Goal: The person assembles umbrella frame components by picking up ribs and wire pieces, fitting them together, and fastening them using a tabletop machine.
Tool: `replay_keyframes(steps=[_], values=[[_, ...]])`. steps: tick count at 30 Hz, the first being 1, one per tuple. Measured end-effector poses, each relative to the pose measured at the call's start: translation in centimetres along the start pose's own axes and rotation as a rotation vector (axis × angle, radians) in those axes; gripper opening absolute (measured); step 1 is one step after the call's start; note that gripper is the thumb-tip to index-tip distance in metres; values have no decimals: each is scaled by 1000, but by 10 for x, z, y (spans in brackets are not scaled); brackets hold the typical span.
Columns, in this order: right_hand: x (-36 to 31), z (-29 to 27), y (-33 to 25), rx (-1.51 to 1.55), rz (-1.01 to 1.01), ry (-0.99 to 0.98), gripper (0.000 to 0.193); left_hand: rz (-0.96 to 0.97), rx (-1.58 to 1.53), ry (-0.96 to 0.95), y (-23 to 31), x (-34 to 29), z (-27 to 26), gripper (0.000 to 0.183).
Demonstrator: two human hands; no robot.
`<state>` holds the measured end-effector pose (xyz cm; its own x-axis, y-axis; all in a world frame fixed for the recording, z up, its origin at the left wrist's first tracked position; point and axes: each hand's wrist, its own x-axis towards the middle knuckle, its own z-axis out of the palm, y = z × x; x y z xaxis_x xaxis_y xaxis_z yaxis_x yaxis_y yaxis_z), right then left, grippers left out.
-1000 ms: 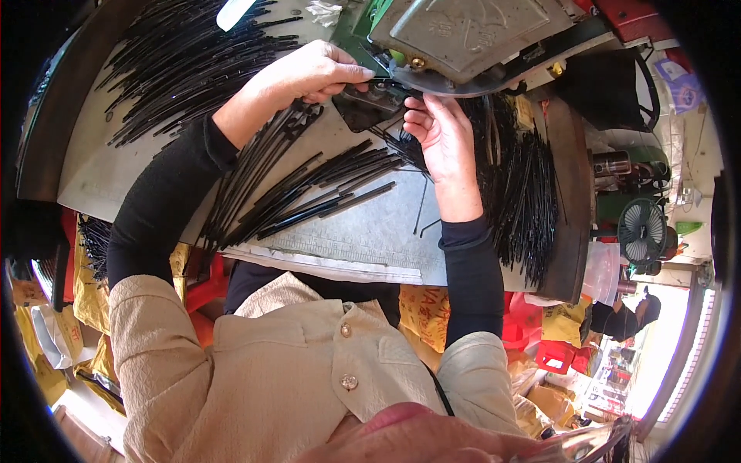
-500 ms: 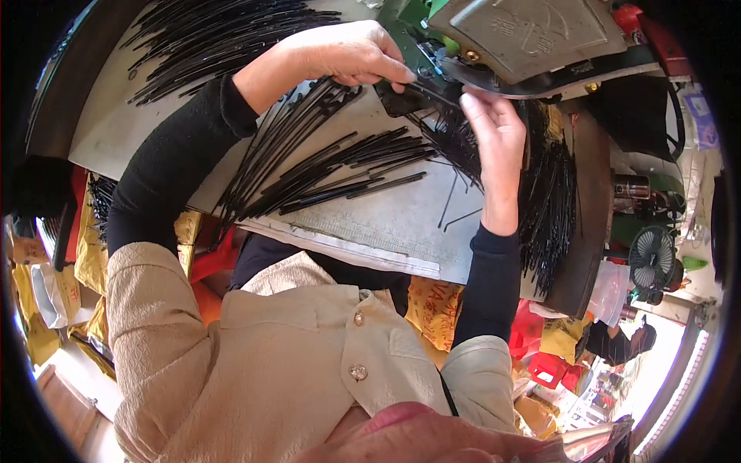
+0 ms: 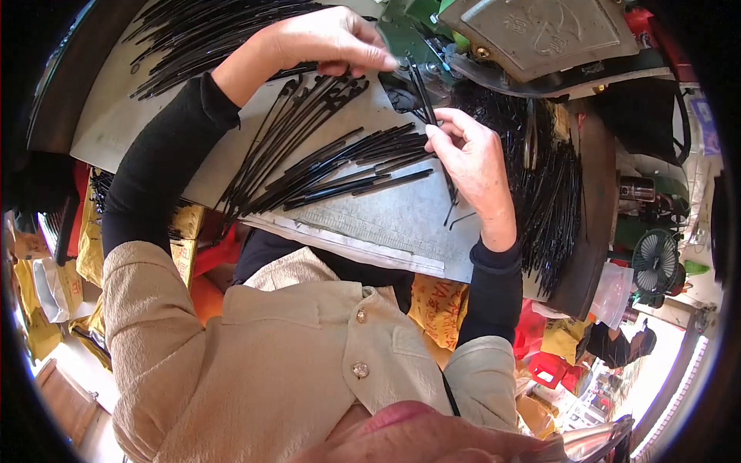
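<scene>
My right hand (image 3: 472, 158) is closed, thumb and forefinger pinching thin black strips (image 3: 421, 91) that stand up from its fingertips toward the machine; more dark ends hang below the hand. At the upper middle, my left hand (image 3: 336, 45) is bent over with thumb and fingers pressed together. Its fingertips are close beside the strips' upper ends, and whatever they hold is too small to make out. Beneath my left hand, a fan of black strips with hooked ends (image 3: 297, 127) lies on the grey table (image 3: 378, 224). Shorter straight black strips (image 3: 347, 166) lie nearer my body.
A machine with a grey metal cover (image 3: 540, 35) stands at the upper right. Black strips are heaped at the far left (image 3: 208, 38) and in a dense bundle (image 3: 552, 208) along the right edge. A small fan (image 3: 656, 261) and yellow bags (image 3: 436, 309) are beyond the table.
My right hand has come left and nearer my body, bringing the strips from slanting to nearly upright. My left hand has shifted slightly left and away from the strips.
</scene>
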<state>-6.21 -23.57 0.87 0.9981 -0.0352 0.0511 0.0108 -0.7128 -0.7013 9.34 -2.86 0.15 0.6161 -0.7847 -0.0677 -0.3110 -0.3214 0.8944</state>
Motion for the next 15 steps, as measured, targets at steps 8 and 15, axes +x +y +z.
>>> replay_keyframes(steps=[8, 15], values=[[1, -1, -5, 398, 158, -283, 35, 48, 799, 170, 5, -3, 23, 17], [1, 1, -3, 495, 188, -298, 26, 79, 799, 123, 9, -10, 19, 14]])
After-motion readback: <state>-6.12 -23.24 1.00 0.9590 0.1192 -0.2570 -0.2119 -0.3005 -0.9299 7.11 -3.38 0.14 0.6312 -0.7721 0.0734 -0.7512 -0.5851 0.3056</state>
